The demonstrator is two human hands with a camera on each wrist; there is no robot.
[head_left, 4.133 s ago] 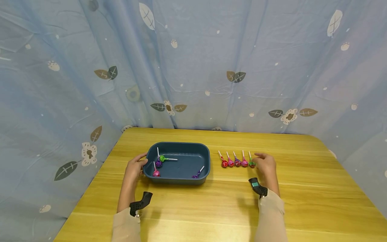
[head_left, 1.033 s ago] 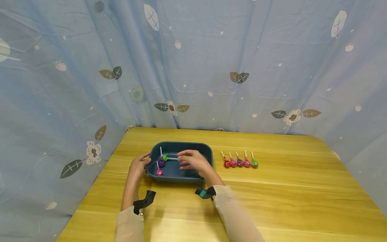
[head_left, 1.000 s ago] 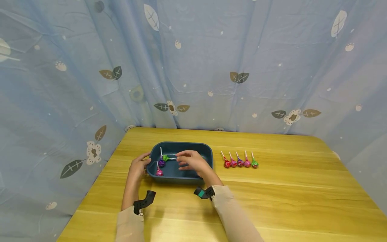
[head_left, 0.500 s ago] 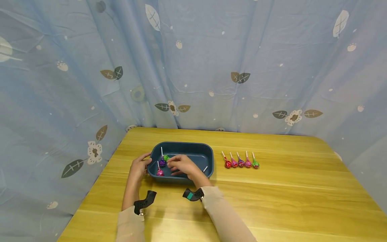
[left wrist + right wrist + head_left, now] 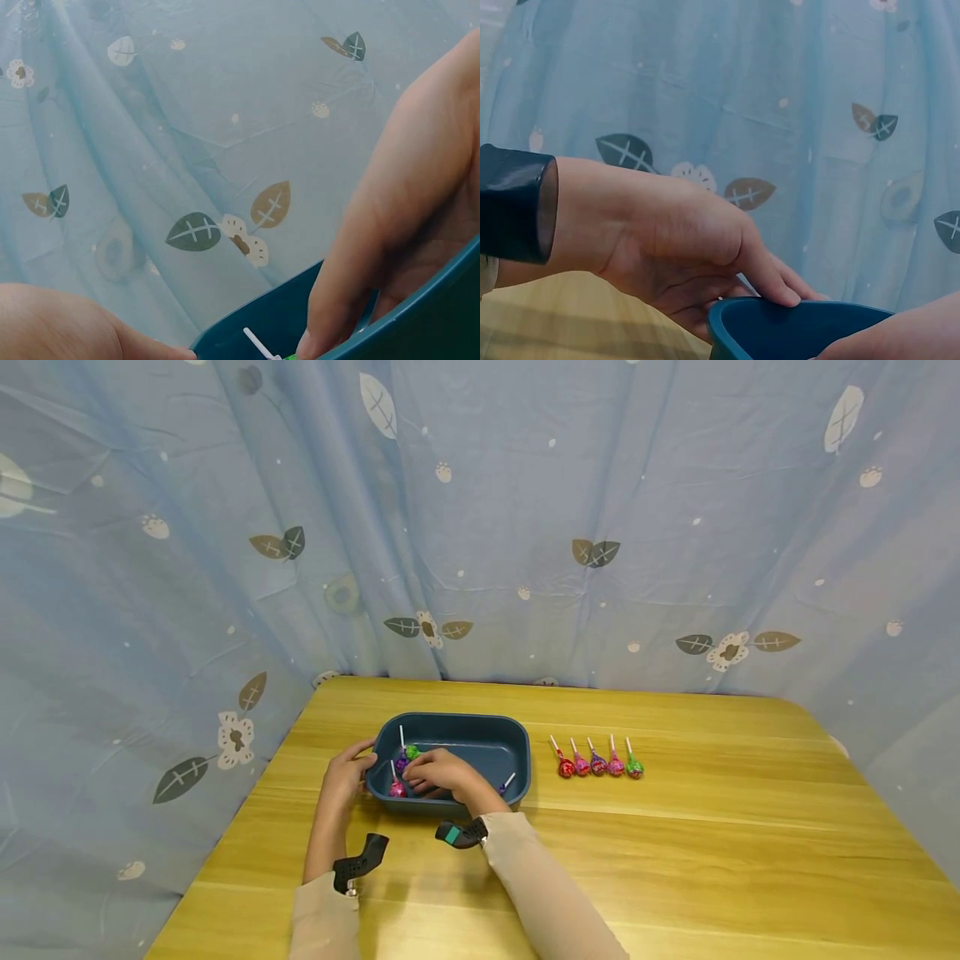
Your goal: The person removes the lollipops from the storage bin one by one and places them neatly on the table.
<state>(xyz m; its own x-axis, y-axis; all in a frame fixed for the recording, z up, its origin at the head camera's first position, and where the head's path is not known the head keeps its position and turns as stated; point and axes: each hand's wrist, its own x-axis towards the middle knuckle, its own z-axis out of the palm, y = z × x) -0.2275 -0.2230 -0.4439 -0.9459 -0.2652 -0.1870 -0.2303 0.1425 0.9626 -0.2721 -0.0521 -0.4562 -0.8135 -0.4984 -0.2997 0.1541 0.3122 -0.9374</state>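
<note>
A dark blue plastic box stands on the table. My left hand holds its left end, thumb at the rim and fingers outside. My right hand reaches down inside, fingers spread and slightly bent, fingertips close by a pink lollipop. Behind that lie a purple lollipop and a green lollipop, whose stick is hidden by my right hand. Another purple lollipop lies at the box's right end, partly hidden. In the left wrist view, my right fingertips disappear behind the box wall.
Right of the box, several lollipops lie side by side in a row, from a red lollipop to a green lollipop, sticks pointing away. A blue patterned curtain hangs behind the wooden table.
My right hand has left the green lollipop in the row and come over the box, then moved further left and down inside it. The left hand stays at the box.
</note>
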